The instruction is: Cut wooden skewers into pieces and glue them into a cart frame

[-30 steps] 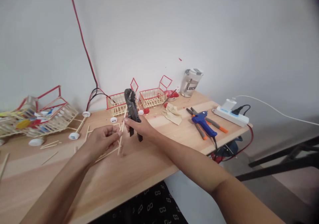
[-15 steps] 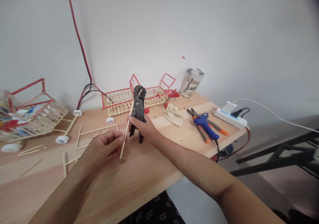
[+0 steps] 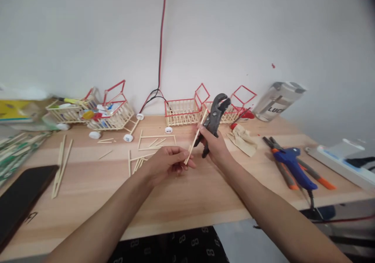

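My left hand (image 3: 168, 160) pinches the lower end of a thin wooden stick (image 3: 193, 143) between thumb and fingers. Wrapped round a black hand cutter (image 3: 216, 112) with a hooked jaw, my right hand (image 3: 216, 148) also has its thumb against the stick's upper part. The stick slants up alongside the cutter, not visibly between its jaws. Left of my hands lie a flat rectangular stick frame (image 3: 157, 149) and a second, partly built frame (image 3: 129, 163) with short stick pieces by it.
Red-rimmed stick baskets (image 3: 181, 112) stand along the wall, and wheeled stick carts (image 3: 113, 118) farther left. On the right lie a blue glue gun (image 3: 295, 169), orange-handled pliers (image 3: 319, 177) and a power strip (image 3: 336, 161). A dark phone (image 3: 26, 196) and loose sticks (image 3: 63, 169) are at left.
The view has swung left, bringing the phone, loose sticks and more carts into sight. Both hands keep hold of the stick and cutter, and the left hand is now nearer the stick's lower end.
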{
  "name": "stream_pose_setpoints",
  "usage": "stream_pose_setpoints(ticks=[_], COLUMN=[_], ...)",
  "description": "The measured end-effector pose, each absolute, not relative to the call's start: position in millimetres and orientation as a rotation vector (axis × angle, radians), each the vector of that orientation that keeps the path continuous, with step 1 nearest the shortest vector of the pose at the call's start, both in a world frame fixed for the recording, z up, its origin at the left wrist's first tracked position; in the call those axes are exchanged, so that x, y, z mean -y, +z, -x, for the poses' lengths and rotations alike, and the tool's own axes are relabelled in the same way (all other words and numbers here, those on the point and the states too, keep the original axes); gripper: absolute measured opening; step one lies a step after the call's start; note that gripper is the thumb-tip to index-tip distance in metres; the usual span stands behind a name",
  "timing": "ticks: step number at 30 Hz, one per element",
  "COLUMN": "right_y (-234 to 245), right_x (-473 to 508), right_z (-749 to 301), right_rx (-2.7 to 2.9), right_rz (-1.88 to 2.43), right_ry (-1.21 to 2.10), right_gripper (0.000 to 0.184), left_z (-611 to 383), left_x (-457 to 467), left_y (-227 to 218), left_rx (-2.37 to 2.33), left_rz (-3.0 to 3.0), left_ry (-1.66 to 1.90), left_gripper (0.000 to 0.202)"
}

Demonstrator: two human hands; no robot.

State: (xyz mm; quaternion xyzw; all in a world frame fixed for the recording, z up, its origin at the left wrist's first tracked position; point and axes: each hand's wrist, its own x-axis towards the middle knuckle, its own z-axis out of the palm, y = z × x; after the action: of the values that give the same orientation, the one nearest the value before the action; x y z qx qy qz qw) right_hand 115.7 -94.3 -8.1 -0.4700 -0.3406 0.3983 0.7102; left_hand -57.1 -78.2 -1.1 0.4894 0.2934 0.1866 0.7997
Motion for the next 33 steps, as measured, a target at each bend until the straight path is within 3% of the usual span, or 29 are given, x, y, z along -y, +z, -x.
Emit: stream_pose_setpoints(ticks=[19,28,33], right_y=[-10.8,-4.0,4.6], right_x=[94.3,97.4,103.2], right_z=[-116.0,-117.9,-117.5], right_rx=[0.763,0.808,0.904], right_rz=[1.003,0.959,0.877], right_ry=[0.831,0.941,1.159], right_gripper=[0.027,0.03,0.027], left_z=[59.1,59.0,63.1], left_x=[79.4,82.7,82.0], left_y=[-3.9,7.6,15.3], left_rx=[-0.568,-0.589,-0.781], left_rz=[-1.078,-1.383,-1.872], left_ry=[0.383,0.382,0.871], left_gripper=[0.028,0.02,0.016])
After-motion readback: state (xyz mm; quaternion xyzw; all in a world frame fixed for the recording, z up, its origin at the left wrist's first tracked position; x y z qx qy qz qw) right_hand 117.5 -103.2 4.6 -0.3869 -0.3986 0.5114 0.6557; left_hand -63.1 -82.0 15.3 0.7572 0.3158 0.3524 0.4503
